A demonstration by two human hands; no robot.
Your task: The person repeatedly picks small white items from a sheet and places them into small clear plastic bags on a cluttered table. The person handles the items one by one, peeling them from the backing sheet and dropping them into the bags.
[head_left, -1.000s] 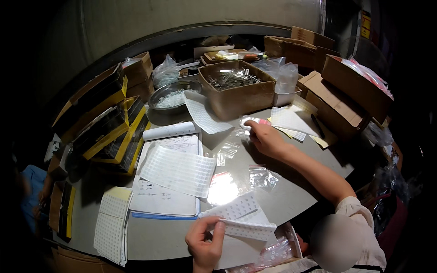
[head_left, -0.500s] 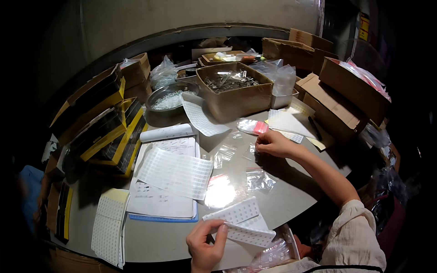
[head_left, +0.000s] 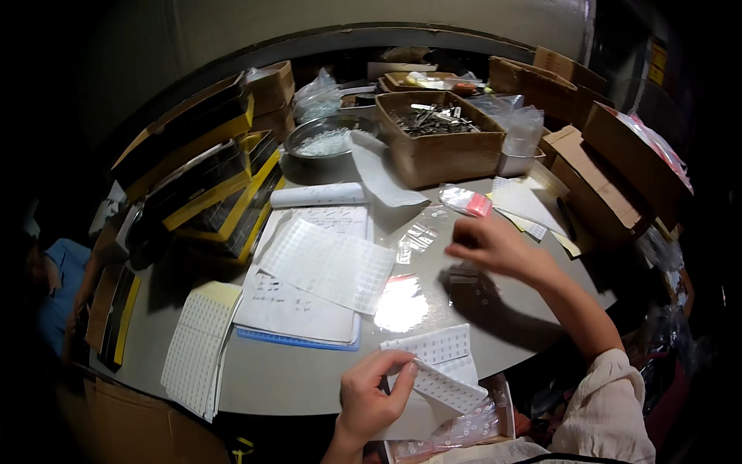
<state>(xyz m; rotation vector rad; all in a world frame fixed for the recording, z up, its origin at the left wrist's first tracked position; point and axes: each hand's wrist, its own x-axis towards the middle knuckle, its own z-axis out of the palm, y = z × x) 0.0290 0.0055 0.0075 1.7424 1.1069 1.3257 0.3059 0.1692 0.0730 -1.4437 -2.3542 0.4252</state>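
Left hand (head_left: 371, 394) at the near table edge, thumb and fingers pinched on a folded label sheet (head_left: 439, 363); the sheet's long axis runs up and to the right, away from the palm, its free end lying on the table (head_left: 309, 379). Right hand (head_left: 495, 246) is over mid-table on the right, blurred, fingers curled loosely and pointing left; whether it holds anything I cannot tell. Directly below and slightly left of it lies a small clear bag (head_left: 464, 277) in the hand's shadow, apart from the fingertips as far as the blur allows. A second clear bag (head_left: 416, 238) lies just left of the fingertips, long axis slanted up-right. A bag with a pink end (head_left: 465, 201) sits farther back, near the cardboard box of metal parts (head_left: 437, 139). Right hand is much the nearer to all three bags; left hand is well apart from them, with a glare patch (head_left: 400, 305) on the table between. Left of centre: an open notebook (head_left: 301, 286) with a loose label sheet (head_left: 328, 263) lying across it, more label sheets (head_left: 193, 348) at the table's left edge, a metal bowl of white bits (head_left: 325, 141) behind, stacked yellow-and-black cartons (head_left: 209, 182) at far left.
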